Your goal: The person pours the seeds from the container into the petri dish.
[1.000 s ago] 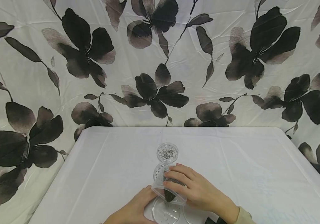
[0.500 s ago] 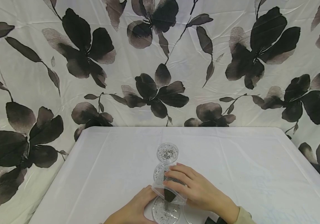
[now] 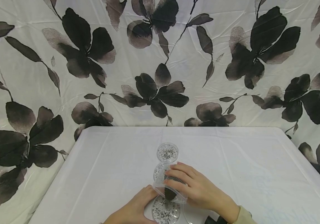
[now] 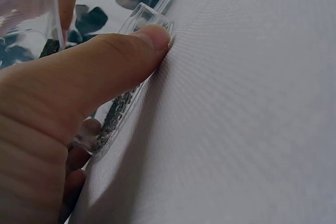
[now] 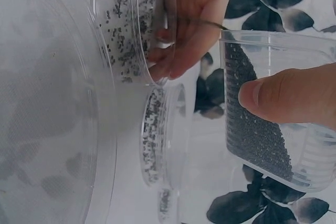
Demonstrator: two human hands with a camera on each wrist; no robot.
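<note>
My right hand [image 3: 202, 188] grips a clear plastic tub [image 5: 312, 174], tilted so its rim leans over a round clear petri dish [image 3: 164, 214]. Dark granules [image 5: 252, 129] lie banked along one side of the tub, and a thin stream of them runs over the rim in the right wrist view. With thumb and fingers round its edge, my left hand [image 3: 136, 205] holds that petri dish on the table. Granules are scattered over its bottom. In the left wrist view the thumb [image 4: 152, 38] presses the dish's near edge.
Two more dishes with dark granules stand in line beyond, a far one [image 3: 167, 153] and a middle one [image 3: 157, 171] partly behind the tub. Another clear dish [image 5: 42, 77] lies right of the held one. A black object [image 3: 211, 220] shows at the white table's [image 3: 107, 161] front.
Granules in the held dish have gone from a few specks to a thick scatter. The tub has shifted very slightly; both hands stay nearly in place.
</note>
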